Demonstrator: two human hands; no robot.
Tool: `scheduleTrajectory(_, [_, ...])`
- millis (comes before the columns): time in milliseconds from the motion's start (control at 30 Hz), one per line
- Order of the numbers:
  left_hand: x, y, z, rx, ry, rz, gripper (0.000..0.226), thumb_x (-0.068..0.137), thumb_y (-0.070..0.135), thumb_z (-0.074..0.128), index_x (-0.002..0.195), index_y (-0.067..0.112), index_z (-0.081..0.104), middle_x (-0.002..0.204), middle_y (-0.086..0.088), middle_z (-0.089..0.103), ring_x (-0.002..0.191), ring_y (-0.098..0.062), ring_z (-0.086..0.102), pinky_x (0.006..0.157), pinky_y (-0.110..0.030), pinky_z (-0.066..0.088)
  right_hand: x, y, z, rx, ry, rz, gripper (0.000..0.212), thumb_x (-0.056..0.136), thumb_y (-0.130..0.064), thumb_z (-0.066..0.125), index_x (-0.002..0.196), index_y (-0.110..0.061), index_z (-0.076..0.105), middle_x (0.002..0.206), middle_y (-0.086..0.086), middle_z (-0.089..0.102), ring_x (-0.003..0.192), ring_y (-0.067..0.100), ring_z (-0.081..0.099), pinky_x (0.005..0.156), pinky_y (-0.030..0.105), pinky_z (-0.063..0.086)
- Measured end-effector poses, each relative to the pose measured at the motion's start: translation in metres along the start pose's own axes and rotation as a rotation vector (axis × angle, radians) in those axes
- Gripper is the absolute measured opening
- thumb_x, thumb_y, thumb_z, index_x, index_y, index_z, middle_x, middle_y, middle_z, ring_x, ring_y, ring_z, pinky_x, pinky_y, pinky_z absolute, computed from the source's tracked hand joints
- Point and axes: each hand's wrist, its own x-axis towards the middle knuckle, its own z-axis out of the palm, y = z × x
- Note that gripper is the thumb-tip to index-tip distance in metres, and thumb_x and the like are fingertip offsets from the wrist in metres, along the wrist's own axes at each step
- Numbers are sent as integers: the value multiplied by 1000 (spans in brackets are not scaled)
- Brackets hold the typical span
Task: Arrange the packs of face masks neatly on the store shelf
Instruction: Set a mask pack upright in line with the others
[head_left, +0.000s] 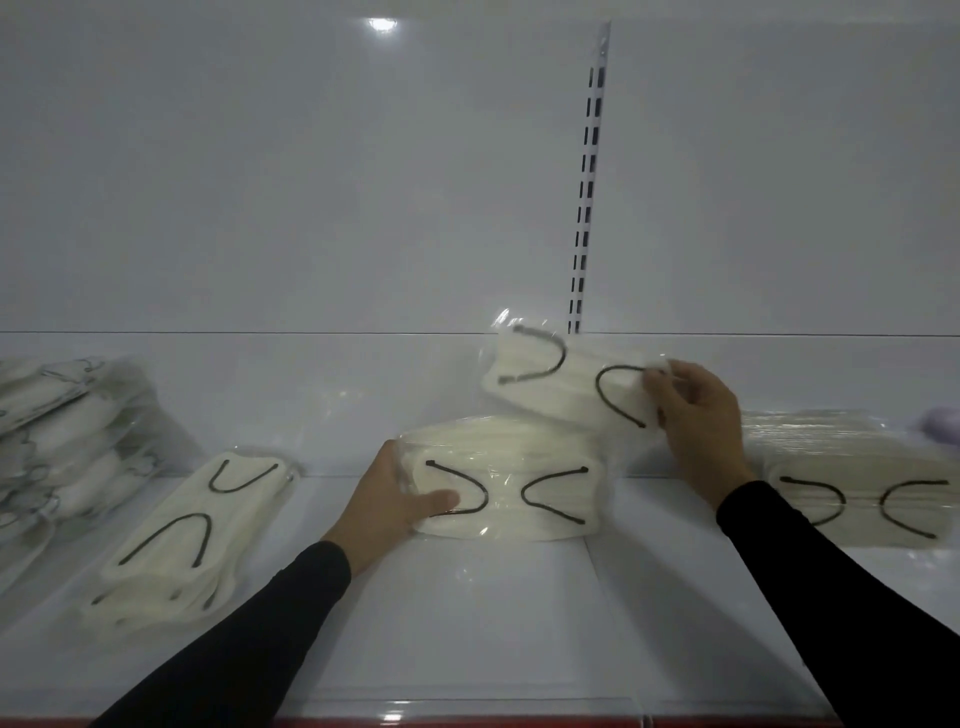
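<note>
White glossy back panel (311, 182) behind the shelf, slotted metal upright strip (587, 208) with paired dark slots running up it right of centre, bright ceiling-light reflection (382, 24) near the panel's top edge

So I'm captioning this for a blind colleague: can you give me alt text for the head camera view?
A person in black sleeves arranges cream mask packs on a white shelf: the left hand grips the end of a stack of packs, and the right hand holds a tilted pack behind it. More packs lie at the left and right.
</note>
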Motion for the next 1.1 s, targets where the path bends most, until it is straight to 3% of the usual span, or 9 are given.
scheduleTrajectory(133, [-1,2,1,2,9,13,62,68,21,89,118,25,54,110,7,64,95,-7,64,66,-16,51,-3,-12,-10,150,29,3,14,97,-16,60,108,-8,64,50,-16,50,46,1,39,45,14,35])
scheduleTrajectory(267, [-3,6,2,-3,16,2,48,74,10,85,107,26,54,94,12,65,75,3,59,58,-11,47,-17,-19,-14,301,-103,81,6,94,-23,63,98,-20,68,65,-8,60,53,6,46,45,16,37])
scheduleTrajectory(367, [-5,8,2,-18,14,-14,58,71,20,88,114,26,50,100,6,58,82,-3,59,60,-15,48,-27,-15,-14,369,-188,165,17,81,-34,71,95,-23,71,79,1,63,66,13,51,56,22,42])
scheduleTrajectory(500, [-5,10,3,-60,11,7,53,62,27,87,105,42,59,113,6,60,98,-10,62,71,-23,51,-48,-3,-8,56,-220,81,8,92,-12,65,99,-8,67,74,-4,64,59,-2,53,58,13,45])
scheduleTrajectory(633, [-5,9,2,-23,17,-20,73,56,42,87,118,29,50,117,6,60,105,-13,61,86,-32,53,-63,8,-3,-346,-226,-12,2,93,-23,66,92,-21,65,88,-5,68,78,2,64,66,12,48])
scheduleTrajectory(767, [-7,9,0,-11,15,-46,84,50,49,85,123,30,47,117,8,60,106,-9,60,91,-32,51,-67,16,-3,-559,-273,25,31,80,-37,78,102,-25,59,100,-3,62,87,15,62,76,31,53])
scheduleTrajectory(933, [-6,8,0,-56,-41,-55,62,77,26,82,127,28,45,118,10,59,105,-5,60,88,-26,49,-75,11,1,-567,-334,119,68,66,-36,87,119,-28,44,102,-9,56,86,6,57,64,18,42])
scheduleTrajectory(1033, [-11,19,-1,-208,-97,-134,42,92,33,65,128,28,45,113,8,61,96,-5,63,75,-20,52,-74,13,5,-626,-308,86,81,65,-44,87,129,-29,39,102,-4,53,95,16,56,72,23,39])
scheduleTrajectory(1100, [-13,22,0,-192,-139,-95,57,80,50,70,127,33,44,117,11,59,96,2,63,70,-13,50,-75,16,10,-624,-287,65,86,63,-49,86,131,-31,36,100,-5,50,96,15,55,74,25,39])
